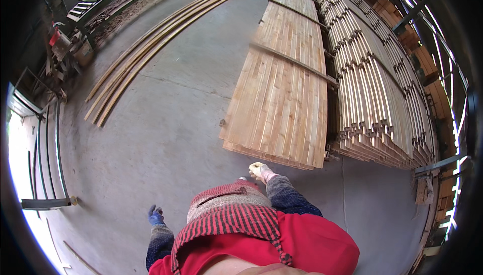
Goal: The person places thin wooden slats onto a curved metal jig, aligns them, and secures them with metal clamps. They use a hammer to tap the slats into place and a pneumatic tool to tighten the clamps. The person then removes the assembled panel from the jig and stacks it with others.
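Two gloved hands sit low in my view: my left hand [155, 216], in a blue glove, hangs loosely curled and holds nothing; my right hand [259, 171], in a pale glove, looks half closed, though I cannot tell whether it grips anything. Just ahead of the right hand lies a low stack of wooden boards [284, 94], its near end close to my fingers. Beside it runs a rack of stacked slats [375, 89]. Long thin strips [151, 48] lie well apart on the concrete floor [166, 124].
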{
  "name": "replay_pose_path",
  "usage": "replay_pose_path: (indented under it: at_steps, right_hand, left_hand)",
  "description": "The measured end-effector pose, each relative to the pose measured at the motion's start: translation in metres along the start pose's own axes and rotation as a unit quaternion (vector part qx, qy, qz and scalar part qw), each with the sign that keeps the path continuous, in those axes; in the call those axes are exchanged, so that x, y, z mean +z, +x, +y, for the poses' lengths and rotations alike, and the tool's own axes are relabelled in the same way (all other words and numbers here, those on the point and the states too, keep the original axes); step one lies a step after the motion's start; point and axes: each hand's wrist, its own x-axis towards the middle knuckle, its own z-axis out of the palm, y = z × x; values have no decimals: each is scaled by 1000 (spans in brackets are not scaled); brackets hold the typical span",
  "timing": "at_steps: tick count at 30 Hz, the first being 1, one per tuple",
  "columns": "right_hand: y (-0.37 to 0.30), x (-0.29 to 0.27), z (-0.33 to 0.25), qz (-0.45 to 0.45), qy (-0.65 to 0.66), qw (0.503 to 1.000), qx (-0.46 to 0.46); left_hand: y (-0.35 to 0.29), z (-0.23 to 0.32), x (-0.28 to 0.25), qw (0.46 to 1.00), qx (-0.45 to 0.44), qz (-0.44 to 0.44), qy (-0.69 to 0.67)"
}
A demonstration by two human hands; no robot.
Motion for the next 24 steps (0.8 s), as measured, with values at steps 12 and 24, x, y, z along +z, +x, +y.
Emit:
replay_pose_path:
  at_steps: [12,24]
  right_hand:
    - [176,40,30,55,-288,951,103]
    - [126,254,-219,-25,111,991,-77]
  left_hand:
    - [3,117,46,994,0,-106,-8]
    - [166,178,75,959,-90,-169,210]
